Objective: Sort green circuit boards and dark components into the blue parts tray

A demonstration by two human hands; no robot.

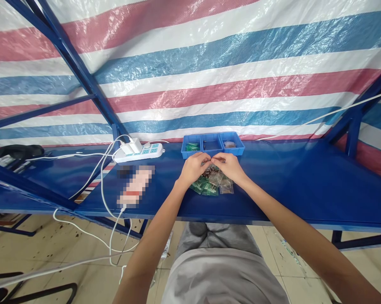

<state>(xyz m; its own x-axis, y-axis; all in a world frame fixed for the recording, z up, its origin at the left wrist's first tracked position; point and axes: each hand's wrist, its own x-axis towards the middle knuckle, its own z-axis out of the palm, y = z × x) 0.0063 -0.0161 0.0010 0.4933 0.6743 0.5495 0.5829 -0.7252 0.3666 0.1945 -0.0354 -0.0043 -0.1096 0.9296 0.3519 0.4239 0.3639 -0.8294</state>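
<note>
My left hand and my right hand meet fingertip to fingertip above a small pile on the blue table. Both have their fingers pinched together, and whatever lies between them is too small or hidden to make out. Under and in front of them are green packets and clear plastic packets with small contents, partly covered by the hands. Just behind the fingers stands a blue tray with three compartments. Green pieces lie in its left compartment and clear packets in its right one.
A white power strip with plugged-in chargers sits left of the tray. In front of it lies a blurred-out pinkish object on a white cable. Blue metal posts frame the table, and a striped tarp hangs behind it.
</note>
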